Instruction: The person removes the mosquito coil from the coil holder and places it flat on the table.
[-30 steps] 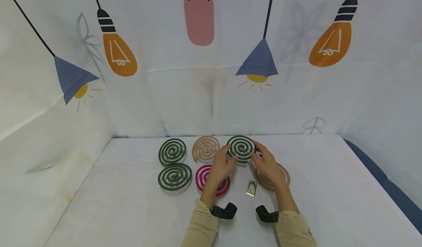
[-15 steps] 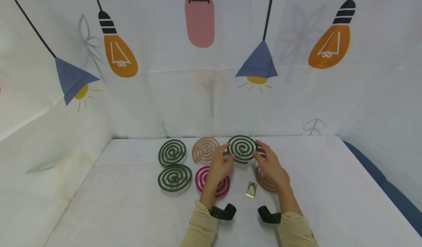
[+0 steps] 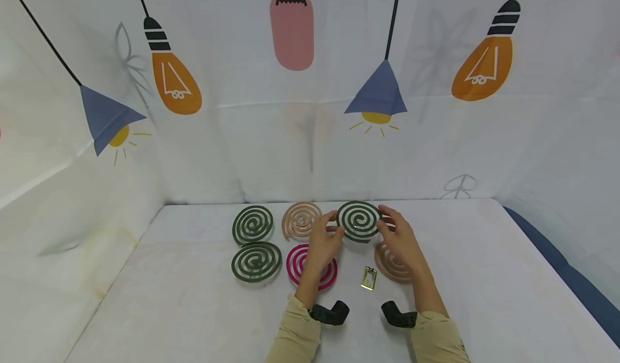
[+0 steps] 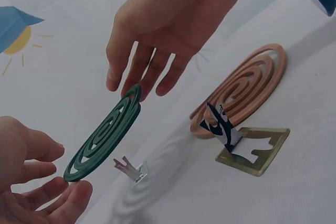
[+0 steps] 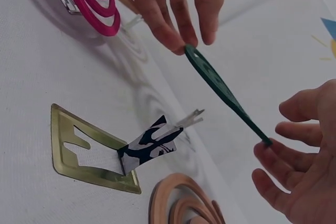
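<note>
Steady the dark green mosquito coil (image 4: 105, 132), gripped at opposite edges by left hand (image 3: 323, 244) and right hand (image 3: 401, 242) above the metal stand (image 4: 137, 174), then ideally lower level, lining up its centre with the prong (image 4: 124, 167).

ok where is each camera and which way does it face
Head: on the head, looking forward and down; left hand, right hand and sleeves show.
Left wrist: on that wrist, looking at the held green coil; both hands show.
Right wrist: on that wrist, seeing the coil nearly edge-on; both hands show.
Both wrist views share the gold stand.
</note>
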